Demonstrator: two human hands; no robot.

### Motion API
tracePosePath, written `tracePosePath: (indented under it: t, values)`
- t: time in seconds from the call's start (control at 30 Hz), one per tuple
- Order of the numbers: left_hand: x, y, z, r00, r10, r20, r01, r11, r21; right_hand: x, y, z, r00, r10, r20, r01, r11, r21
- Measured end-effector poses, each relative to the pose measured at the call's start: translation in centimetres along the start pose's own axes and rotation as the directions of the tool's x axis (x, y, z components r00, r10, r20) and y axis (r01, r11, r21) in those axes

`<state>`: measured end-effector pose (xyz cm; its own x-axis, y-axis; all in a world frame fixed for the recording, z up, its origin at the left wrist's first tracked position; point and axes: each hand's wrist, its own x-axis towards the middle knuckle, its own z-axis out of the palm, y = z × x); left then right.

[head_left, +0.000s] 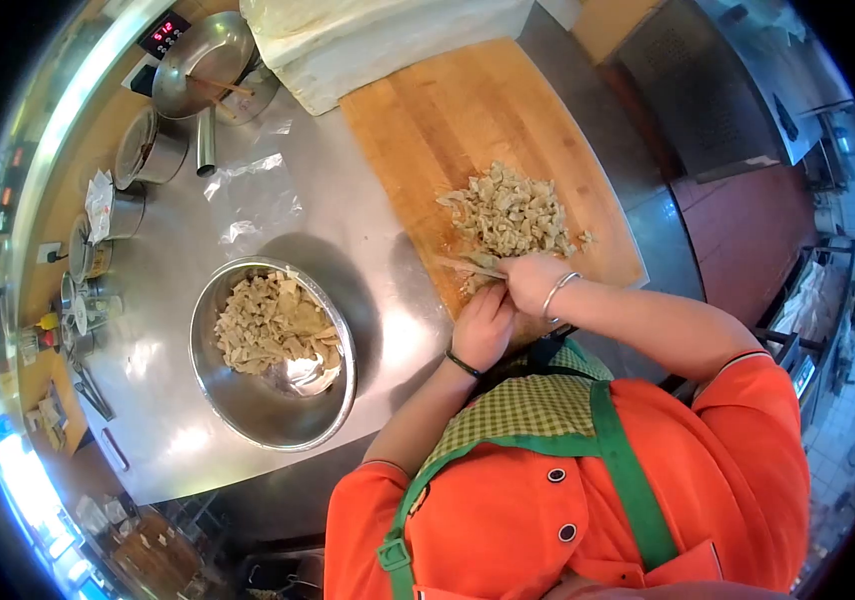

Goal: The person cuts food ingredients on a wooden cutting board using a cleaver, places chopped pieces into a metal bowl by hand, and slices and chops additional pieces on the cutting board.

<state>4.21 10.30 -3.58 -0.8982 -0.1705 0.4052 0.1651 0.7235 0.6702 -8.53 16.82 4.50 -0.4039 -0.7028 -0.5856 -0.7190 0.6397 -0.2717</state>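
My right hand [536, 283] is closed around the handle of a knife [470, 265], whose blade points left over the wooden cutting board [418, 120]. Right beside it, my left hand [485, 325] has its fingers curled together at the board's near edge, pressing on pale food partly hidden under the fingers and blade. Just beyond both hands lies a heap of chopped greyish-beige food [513, 212], of a kind I cannot make out. To the left, a steel bowl [278, 425] holds larger pieces of similar food [273, 325].
The board rests on a steel table [168, 400]. A white block-like container [348, 40] stands at its far end. Along the left wall are a metal pan [203, 65], lidded pots [153, 150] and tongs [95, 392]. Clear plastic film [253, 195] lies beyond the bowl.
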Motion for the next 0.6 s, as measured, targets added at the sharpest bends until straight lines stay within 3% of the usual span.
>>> tracePosePath:
  t: [0.07,0.13,0.2,0.4,0.43,0.5,0.6]
  values:
    - [0.5,0.6,-0.2,0.998,0.007,-0.061,0.000,0.994,0.109,-0.7,1.2,-0.1,0.997,-0.008,-0.083,0.016,0.995,0.101]
    - [0.2,0.5,-0.3,0.999,0.007,-0.052,-0.002,0.995,0.095,-2.9,1.4,-1.4,0.996,-0.048,-0.079,0.054,0.996,0.071]
    - [0.1,0.3,-0.2,0.996,0.042,-0.078,-0.034,0.995,0.096,-5.6,0.9,-3.3,0.972,0.115,0.203,-0.100,0.991,-0.086]
    - [0.0,0.3,-0.3,0.997,0.074,-0.037,-0.070,0.994,0.087,-6.0,1.7,-1.8,0.951,0.129,0.280,-0.095,0.987,-0.131]
    - [-0.1,0.1,-0.1,0.997,0.070,-0.034,-0.067,0.994,0.083,-5.4,1.7,-1.0,0.950,0.131,0.285,-0.097,0.987,-0.130]
    - [-0.2,-0.1,-0.1,0.997,0.074,0.011,-0.074,0.996,0.045,-3.9,1.5,0.4,0.990,0.061,0.128,-0.056,0.998,-0.040]
    - [-0.4,0.4,-0.4,0.999,0.016,0.036,-0.018,0.998,0.065,-2.3,-0.5,0.5,0.993,0.072,0.096,-0.074,0.997,0.014]
